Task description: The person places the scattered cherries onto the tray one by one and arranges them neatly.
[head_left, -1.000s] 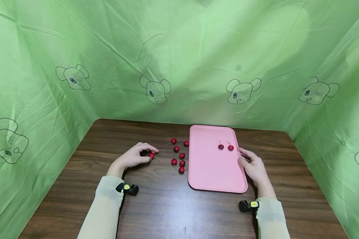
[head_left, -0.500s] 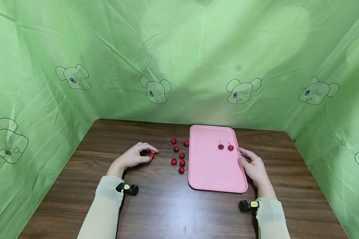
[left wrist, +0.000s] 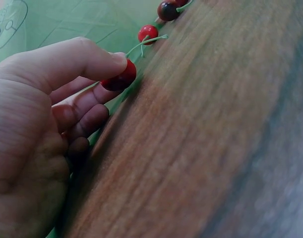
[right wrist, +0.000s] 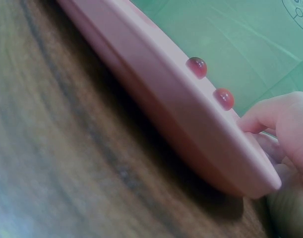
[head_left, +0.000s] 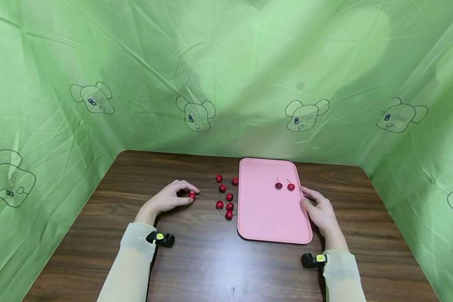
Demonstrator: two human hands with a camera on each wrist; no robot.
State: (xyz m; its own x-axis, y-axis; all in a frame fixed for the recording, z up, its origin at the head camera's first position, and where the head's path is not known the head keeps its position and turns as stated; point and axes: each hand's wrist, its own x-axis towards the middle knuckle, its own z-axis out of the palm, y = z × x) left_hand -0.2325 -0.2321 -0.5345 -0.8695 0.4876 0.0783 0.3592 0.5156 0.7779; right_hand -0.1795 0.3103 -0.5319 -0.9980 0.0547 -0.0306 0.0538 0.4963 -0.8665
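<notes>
My left hand (head_left: 170,196) pinches a red cherry (left wrist: 122,79) between thumb and fingers, low over the left half of the table. Its thin green stem points right, toward the other cherries. At the tray's right edge, my right hand (head_left: 318,209) grips the rim of the pink tray (head_left: 273,218), with the thumb over the rim in the right wrist view. Two cherries, a darker one (head_left: 278,185) and a brighter one (head_left: 291,186), lie on the tray near that hand, stems pointing away from me.
Several loose cherries, among them a front one (head_left: 229,215) and a back one (head_left: 219,178), lie on the brown wooden table (head_left: 196,260) along the tray's left side. A green cloth (head_left: 245,75) with bear-head outlines encloses the table's back and sides.
The cherry in my left hand has turned slightly, its stem swinging up and to the right. My right hand, the tray and the other cherries stay where they were.
</notes>
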